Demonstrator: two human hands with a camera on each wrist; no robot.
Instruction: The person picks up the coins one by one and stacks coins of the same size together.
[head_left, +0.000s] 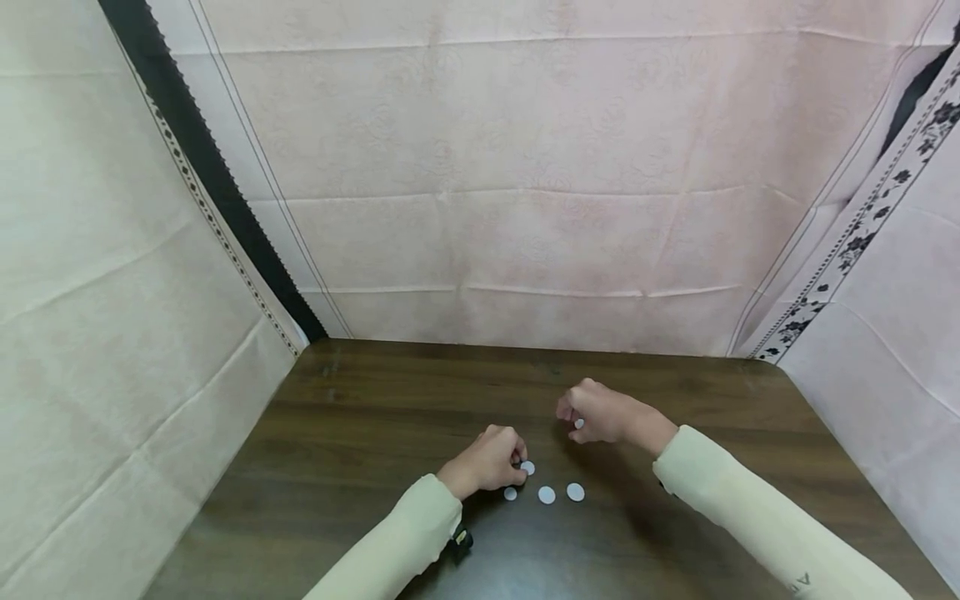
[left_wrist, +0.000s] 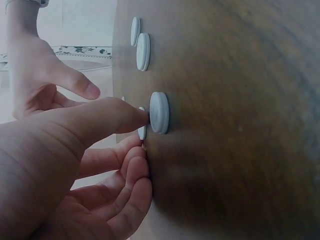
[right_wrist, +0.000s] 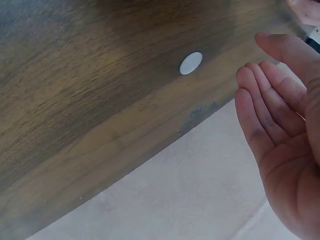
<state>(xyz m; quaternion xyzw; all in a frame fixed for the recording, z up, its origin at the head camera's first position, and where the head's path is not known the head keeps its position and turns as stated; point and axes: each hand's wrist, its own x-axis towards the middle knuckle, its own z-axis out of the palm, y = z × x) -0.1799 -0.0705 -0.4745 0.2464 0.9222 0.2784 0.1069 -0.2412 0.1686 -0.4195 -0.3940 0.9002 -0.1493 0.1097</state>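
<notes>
My left hand is low over the table, its thumb and index finger pinching the edges of a white round disc. In the left wrist view this disc is partly hidden behind the thumb, and a thicker-looking white disc lies close by the thumb tip. Farther back, my right hand hovers with loosely bent fingers. In the right wrist view, the right hand holds nothing, and one white disc lies on the table apart from its fingertips.
Two white discs, one beside another, lie to the right of the left hand. A third disc sits just below that hand. The brown wooden table ends at pale cloth hung behind and on both sides.
</notes>
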